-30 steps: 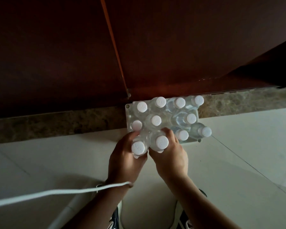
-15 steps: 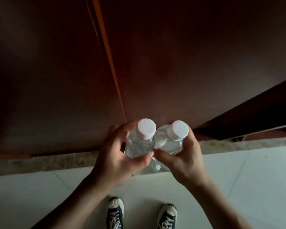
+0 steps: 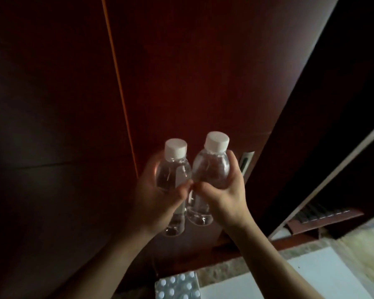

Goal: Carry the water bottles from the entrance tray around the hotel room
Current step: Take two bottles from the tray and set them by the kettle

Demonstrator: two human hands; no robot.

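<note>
Two clear water bottles with white caps are held upright side by side, chest high, in front of a dark wooden door. My left hand [image 3: 158, 195] grips the left bottle [image 3: 173, 169] around its middle. My right hand [image 3: 227, 190] grips the right bottle [image 3: 212, 167] the same way, and the two thumbs almost touch. Far below, at the bottom edge, the tray of bottles [image 3: 177, 285] stands on the floor with several white caps showing.
The dark red-brown door [image 3: 181, 72] fills most of the view, with a metal latch plate [image 3: 245, 162] on its edge. To the right is a dark opening with a white frame strip [image 3: 333, 178]. A stone threshold [image 3: 225, 267] and pale floor tiles [image 3: 311, 277] lie below.
Both hands lifted one bottle each out of the tray and rose with them. The view has risen and tilted up, so the tray now sits small at the bottom edge.
</note>
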